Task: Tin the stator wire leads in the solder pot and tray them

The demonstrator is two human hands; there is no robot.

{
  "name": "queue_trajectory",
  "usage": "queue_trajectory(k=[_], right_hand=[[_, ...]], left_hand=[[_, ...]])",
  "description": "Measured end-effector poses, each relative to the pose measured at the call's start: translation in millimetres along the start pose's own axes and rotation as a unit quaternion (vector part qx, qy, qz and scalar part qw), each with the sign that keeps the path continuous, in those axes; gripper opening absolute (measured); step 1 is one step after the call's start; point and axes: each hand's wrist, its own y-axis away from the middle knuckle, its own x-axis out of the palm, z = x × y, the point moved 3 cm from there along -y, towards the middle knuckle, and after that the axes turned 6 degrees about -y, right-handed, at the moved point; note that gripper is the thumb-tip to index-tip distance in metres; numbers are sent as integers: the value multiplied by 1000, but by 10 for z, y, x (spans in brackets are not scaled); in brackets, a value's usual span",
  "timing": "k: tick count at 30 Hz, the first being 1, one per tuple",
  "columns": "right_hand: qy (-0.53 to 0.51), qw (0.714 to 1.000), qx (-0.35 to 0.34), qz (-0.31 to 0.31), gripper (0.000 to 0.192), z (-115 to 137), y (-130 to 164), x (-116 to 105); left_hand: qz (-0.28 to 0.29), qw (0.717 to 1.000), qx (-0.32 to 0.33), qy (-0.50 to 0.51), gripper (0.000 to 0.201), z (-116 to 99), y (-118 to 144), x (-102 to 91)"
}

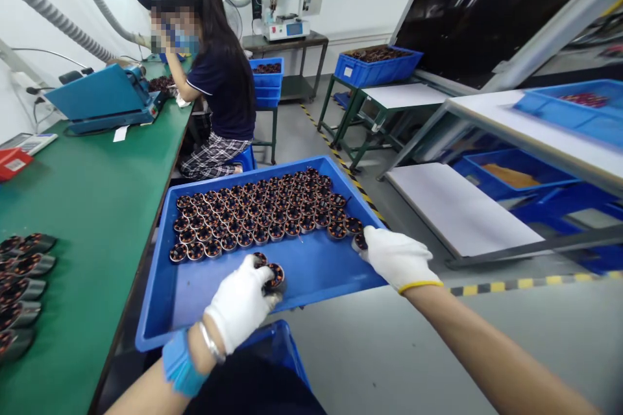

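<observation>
A blue plastic tray (pixel 195 308) lies before me, its far part packed with rows of round copper-wound motor stators (pixel 253 211). My left hand (pixel 241 301), in a white glove, is closed around a pair of stators (pixel 275 277) above the tray's near part. At the tray's right side, my right hand (pixel 399 258), also gloved in white, has its fingers closed on one stator (pixel 359 242) beside the end of the nearest row. The glove hides part of that stator.
More stators (pixel 24 266) stand on the green workbench (pixel 102 207) at left. A seated person (pixel 219 71) works farther along it. Blue bins (pixel 377 65) and white-topped shelves (pixel 462 207) stand to the right. Another blue bin (pixel 287 343) sits below the tray.
</observation>
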Motion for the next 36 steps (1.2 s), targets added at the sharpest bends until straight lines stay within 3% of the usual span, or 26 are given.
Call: queue_trajectory(k=[3,6,8,11,15,21,28,33,36], right_hand=[[4,1000,-13,-2,31,-164,30,-101],[-91,991,-3,-96,45,-394,-8,-94],[-210,967,18,-144,49,-528,-53,24],[-353,921,30,-162,53,-621,-107,256],[-399,899,20,-181,53,-636,-120,381],[-397,903,-8,-164,55,-639,-132,377],[-425,894,2,-143,51,-643,-122,401],[-431,892,6,-136,51,-652,-129,420],[-437,889,4,-136,50,-660,-121,428]], left_hand=[[15,999,43,-22,24,-190,-300,98],[40,995,67,-56,25,-410,-572,187],[62,993,79,-65,28,-587,-730,261],[92,988,103,-68,33,-867,-920,419],[96,987,128,-19,33,-1132,-1090,671],[48,981,108,153,46,-1146,-1152,802],[116,976,143,116,67,-1164,-1179,694],[138,963,199,118,75,-1222,-1227,746],[128,966,196,111,73,-1262,-1211,781]])
